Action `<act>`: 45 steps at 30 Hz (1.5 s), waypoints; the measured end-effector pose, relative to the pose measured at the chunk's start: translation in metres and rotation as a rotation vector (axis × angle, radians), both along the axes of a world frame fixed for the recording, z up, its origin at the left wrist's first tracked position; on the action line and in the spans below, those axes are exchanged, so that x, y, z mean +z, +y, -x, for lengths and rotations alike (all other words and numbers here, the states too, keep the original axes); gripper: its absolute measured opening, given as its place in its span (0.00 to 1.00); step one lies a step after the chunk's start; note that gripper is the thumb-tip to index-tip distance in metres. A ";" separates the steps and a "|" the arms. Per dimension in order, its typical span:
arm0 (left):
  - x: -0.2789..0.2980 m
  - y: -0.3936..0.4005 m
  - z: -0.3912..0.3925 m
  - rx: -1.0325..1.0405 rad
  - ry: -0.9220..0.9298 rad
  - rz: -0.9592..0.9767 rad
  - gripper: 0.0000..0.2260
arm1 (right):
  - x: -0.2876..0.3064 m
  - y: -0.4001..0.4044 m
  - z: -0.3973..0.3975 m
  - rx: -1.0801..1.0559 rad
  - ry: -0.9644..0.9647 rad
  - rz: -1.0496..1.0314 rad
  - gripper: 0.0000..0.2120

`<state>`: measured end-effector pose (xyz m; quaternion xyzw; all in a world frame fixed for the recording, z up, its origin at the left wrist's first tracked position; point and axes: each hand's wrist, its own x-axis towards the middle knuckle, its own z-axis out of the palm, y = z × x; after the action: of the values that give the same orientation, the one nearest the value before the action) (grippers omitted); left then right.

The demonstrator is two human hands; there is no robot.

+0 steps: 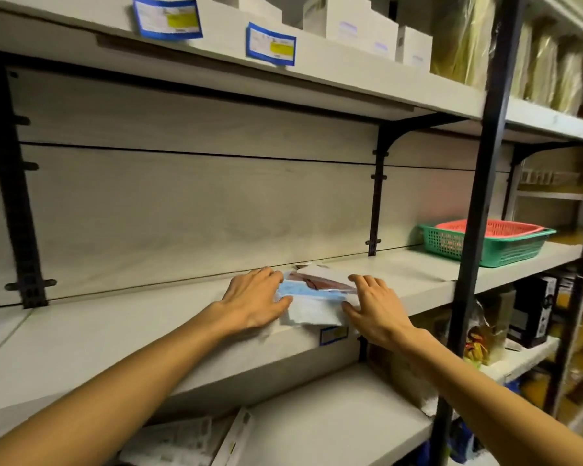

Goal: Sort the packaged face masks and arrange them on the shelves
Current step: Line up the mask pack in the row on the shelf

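Flanking a small stack of packaged face masks [313,295] on the middle shelf [115,334], both hands lie flat with fingers straight. Left hand [254,302] presses the stack's left edge, thumb on the blue mask pack. Right hand [372,306] touches the right edge, fingers slightly spread. Stack sits near the shelf's front lip, overhanging a little. Far right: red basket [485,227] nested in green basket [495,250]. White boxes [350,21] on the upper shelf.
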<state>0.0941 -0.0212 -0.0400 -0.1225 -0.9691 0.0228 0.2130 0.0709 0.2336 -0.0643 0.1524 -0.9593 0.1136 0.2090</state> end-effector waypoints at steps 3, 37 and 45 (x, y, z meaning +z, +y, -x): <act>0.006 0.012 0.046 0.023 -0.023 -0.014 0.19 | 0.009 0.007 0.048 -0.017 -0.066 -0.038 0.31; 0.011 0.053 0.235 0.425 -0.493 -0.522 0.28 | 0.037 0.041 0.259 0.541 -0.936 1.749 0.10; 0.008 0.072 0.235 0.367 -0.350 -0.939 0.28 | 0.032 0.038 0.263 0.515 -0.934 1.878 0.15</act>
<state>-0.1404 0.0511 -0.0317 0.1558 -0.9014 -0.3974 0.0723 -0.1919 0.2719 -0.0326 0.0699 -0.4129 0.8912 -0.1745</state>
